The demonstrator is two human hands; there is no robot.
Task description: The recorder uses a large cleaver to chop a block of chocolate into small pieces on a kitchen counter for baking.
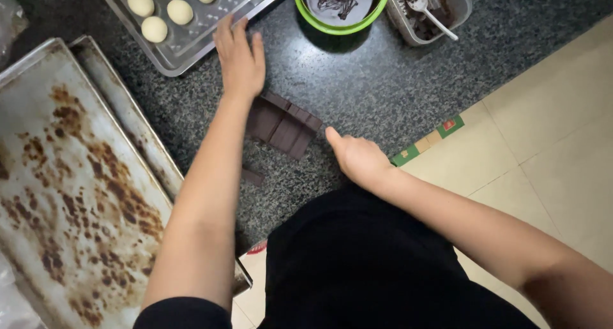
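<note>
The left hand lies flat and open on the dark speckled bench, its fingertips touching the near edge of a clear tray that holds pale dough balls. The right hand rests near the bench's front edge with its fingers curled under; it grips nothing that can be seen, though the view hides the fingertips, so whether it is pressing on something small cannot be told.

Between the two hands, partly under the left forearm, lies a slab of dark chocolate scored into bars, with a loose piece nearer the edge.

The risks lie close by. The loose piece sits near the front edge, and a sweep of the forearm could knock it to the floor. The clear tray seems to hang slightly toward the person, so a push from the left hand might skew it against the stained baking sheet. A green bowl smeared with melted chocolate stands just beyond, beside a clear tub with a spoon; a careless reach could tip either.
</note>
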